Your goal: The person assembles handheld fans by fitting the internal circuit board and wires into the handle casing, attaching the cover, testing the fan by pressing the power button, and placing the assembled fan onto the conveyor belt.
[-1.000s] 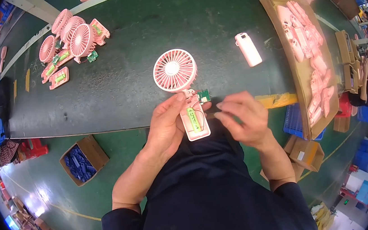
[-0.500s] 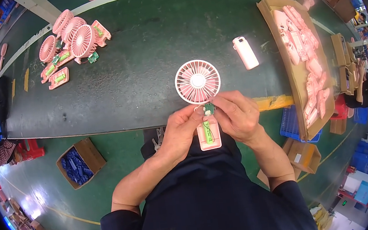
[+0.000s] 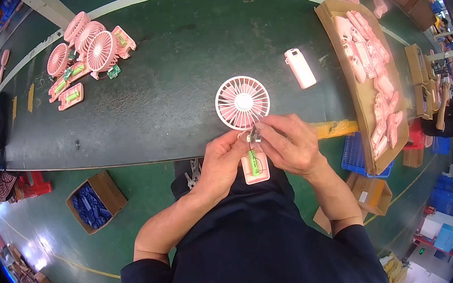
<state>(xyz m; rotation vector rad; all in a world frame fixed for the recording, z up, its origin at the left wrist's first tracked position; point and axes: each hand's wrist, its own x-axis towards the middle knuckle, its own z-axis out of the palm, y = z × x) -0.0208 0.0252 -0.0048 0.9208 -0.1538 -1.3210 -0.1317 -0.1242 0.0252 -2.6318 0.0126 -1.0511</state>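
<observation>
A pink handheld fan (image 3: 243, 102) lies with its round grille on the near edge of the table and its opened handle (image 3: 264, 173) toward me. Inside the handle shell sits a green battery (image 3: 254, 162) with a thin dark wire beside it. My left hand (image 3: 223, 158) is closed on the fan's neck, thumb and forefinger pinching just below the grille. From the other side, my right hand (image 3: 294, 144) pinches a small circuit board (image 3: 256, 136), tilted up out of the shell. The fingertips hide part of the board and the neck.
A closed pink handle cover (image 3: 301, 68) lies right of the fan. Beyond it stands a cardboard tray (image 3: 368, 125) of pink shells. Opened fans with batteries (image 3: 100, 51) are heaped at the far left. A carton of blue parts (image 3: 111, 195) stands on the floor left of me.
My right fingers have turned the circuit board: its green face showed flat before, and now it is tilted edge-on. The fan and my left hand stay nearly in place.
</observation>
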